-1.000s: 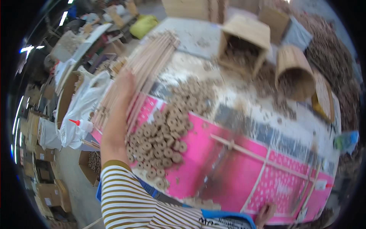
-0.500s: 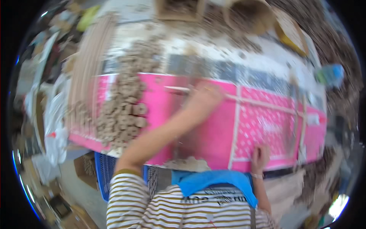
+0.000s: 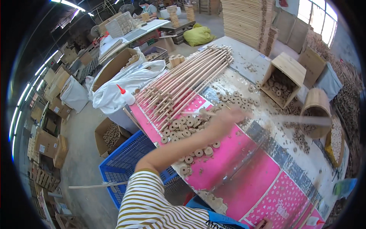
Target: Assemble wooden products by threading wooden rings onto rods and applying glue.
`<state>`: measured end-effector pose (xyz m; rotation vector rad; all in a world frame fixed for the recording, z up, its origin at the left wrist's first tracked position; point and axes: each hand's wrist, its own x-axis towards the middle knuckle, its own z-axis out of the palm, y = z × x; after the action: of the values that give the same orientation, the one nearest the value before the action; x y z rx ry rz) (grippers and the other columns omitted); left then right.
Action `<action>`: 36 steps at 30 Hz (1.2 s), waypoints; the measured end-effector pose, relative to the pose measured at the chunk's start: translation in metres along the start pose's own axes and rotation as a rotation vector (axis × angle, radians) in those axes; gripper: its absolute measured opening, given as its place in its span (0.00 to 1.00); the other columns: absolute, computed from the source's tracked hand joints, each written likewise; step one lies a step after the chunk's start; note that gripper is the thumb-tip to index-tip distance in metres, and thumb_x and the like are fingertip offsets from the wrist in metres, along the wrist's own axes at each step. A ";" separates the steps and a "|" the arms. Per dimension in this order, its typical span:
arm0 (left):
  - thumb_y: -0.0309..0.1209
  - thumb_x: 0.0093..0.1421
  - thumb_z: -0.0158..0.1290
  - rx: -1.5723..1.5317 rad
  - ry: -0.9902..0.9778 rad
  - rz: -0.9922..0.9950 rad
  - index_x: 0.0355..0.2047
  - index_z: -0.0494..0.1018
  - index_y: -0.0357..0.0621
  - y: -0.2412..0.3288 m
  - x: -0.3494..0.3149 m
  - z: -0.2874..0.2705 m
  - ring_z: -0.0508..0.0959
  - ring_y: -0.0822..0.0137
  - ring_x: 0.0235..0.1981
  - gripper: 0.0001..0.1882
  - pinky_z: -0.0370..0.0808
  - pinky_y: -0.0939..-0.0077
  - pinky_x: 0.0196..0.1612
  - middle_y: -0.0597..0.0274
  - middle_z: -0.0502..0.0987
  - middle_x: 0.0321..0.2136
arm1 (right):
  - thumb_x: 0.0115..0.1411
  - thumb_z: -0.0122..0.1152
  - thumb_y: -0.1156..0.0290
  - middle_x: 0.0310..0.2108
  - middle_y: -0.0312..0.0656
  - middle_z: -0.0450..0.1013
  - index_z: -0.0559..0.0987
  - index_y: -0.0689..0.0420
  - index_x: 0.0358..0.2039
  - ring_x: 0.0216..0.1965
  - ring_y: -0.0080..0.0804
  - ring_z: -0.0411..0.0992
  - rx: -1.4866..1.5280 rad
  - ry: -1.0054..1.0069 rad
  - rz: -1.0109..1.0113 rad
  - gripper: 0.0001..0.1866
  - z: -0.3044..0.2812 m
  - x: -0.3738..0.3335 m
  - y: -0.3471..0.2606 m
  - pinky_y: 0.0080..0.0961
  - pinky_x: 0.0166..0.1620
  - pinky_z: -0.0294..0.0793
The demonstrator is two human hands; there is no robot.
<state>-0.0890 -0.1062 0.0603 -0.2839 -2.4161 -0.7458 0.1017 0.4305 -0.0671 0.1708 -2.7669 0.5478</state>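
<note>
Reaching out over the table (image 3: 244, 191), the left hand (image 3: 225, 116) is closing its grip around a thin wooden stick (image 3: 301, 119), blurred and lying crosswise above the pink sheet (image 3: 228, 160). Small wooden rings (image 3: 183, 128) are lying just beside the hand, with a bundle of long dowels (image 3: 187, 82) beyond them. Only a sliver of the right hand (image 3: 263, 223) is showing at the lower edge, so I cannot tell its grip.

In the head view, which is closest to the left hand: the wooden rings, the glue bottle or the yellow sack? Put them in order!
From the left hand:
1. Wooden rings, on the pink tabletop just left of it.
2. Glue bottle, at the table's left edge.
3. Yellow sack, far back on the floor.
</note>
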 end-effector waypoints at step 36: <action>0.38 0.69 0.53 0.800 -0.130 -0.635 0.58 0.80 0.44 -0.424 -0.023 -0.176 0.83 0.44 0.50 0.20 0.78 0.49 0.51 0.42 0.84 0.46 | 0.61 0.61 0.80 0.30 0.47 0.71 0.78 0.58 0.36 0.34 0.47 0.70 0.111 0.016 0.200 0.04 -0.003 0.014 -0.032 0.42 0.40 0.68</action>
<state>-0.1392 -0.5554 -0.0239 0.7961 -2.7148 0.0588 0.0944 0.4013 -0.0488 -0.0864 -2.7559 0.7495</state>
